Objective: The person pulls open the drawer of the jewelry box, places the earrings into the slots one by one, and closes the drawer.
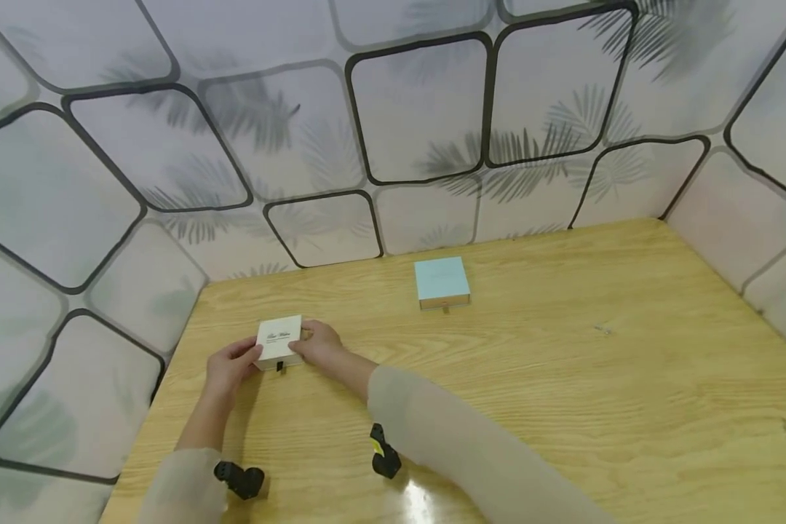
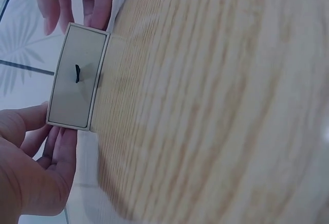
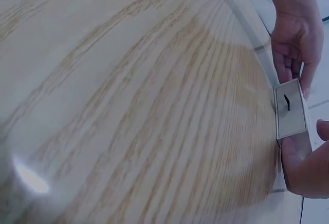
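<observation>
A small white drawer box (image 1: 279, 339) with dark lettering on its lid is held between both hands at the left of the table. My left hand (image 1: 228, 367) grips its left side, thumb up near the top edge. On the opposite side, my right hand (image 1: 321, 343) pinches the box between thumb and fingers. The box's front, with a short black pull tab (image 2: 77, 73), faces the wrist cameras, and the drawer sits flush in its sleeve. In the left wrist view the left fingers (image 2: 62, 154) curl under the end of the box.
A light blue box (image 1: 442, 280) with a small tab lies at the back middle of the wooden table (image 1: 530, 378). Patterned fabric (image 1: 426, 109) rises behind and at both sides. Black wrist cameras (image 1: 239, 480) are strapped at both forearms.
</observation>
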A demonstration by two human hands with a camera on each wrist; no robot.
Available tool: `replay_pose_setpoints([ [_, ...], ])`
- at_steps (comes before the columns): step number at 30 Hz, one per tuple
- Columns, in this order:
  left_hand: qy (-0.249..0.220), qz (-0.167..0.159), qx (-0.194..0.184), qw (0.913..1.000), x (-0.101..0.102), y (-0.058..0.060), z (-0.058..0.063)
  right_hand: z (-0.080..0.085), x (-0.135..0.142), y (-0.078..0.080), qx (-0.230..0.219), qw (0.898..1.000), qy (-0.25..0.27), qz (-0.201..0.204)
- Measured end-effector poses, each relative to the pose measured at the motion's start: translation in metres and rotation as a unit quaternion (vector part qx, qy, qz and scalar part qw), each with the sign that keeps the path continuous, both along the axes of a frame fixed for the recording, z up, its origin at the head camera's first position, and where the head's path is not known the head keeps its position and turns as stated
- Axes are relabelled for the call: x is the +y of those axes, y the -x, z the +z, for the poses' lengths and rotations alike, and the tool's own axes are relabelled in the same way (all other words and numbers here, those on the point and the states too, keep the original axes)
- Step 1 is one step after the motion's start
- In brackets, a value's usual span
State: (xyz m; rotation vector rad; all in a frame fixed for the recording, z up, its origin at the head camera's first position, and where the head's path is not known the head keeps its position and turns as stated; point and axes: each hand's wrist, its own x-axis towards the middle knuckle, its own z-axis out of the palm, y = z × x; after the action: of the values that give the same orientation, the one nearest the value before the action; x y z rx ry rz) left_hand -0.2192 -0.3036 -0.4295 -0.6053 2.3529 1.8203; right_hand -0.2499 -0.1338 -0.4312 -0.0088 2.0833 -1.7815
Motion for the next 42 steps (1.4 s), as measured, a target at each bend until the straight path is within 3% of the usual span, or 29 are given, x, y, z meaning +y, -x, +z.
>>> replay_pose_setpoints([
  [5, 0.012, -0.018, -0.007, 0.9997, 0.002, -0.002, 0.002, -0.007, 0.008, -0.004, 0.061, 0.997, -0.057, 0.004],
  [15, 0.003, -0.068, -0.019, 0.9975, 0.005, -0.002, 0.004, -0.012, 0.018, -0.002, 0.050, 0.999, -0.017, -0.006],
  [23, 0.001, -0.108, -0.018, 0.9939, 0.010, -0.002, 0.005, -0.008, 0.026, -0.007, 0.069, 0.997, -0.033, -0.010],
  [33, -0.017, -0.096, -0.005, 0.9952, 0.028, -0.008, -0.005, -0.021, 0.047, -0.013, 0.086, 0.995, -0.029, -0.029],
  [42, -0.023, -0.085, 0.005, 0.9961, 0.038, -0.014, -0.005, -0.019, 0.056, -0.018, 0.088, 0.995, -0.021, -0.037],
])
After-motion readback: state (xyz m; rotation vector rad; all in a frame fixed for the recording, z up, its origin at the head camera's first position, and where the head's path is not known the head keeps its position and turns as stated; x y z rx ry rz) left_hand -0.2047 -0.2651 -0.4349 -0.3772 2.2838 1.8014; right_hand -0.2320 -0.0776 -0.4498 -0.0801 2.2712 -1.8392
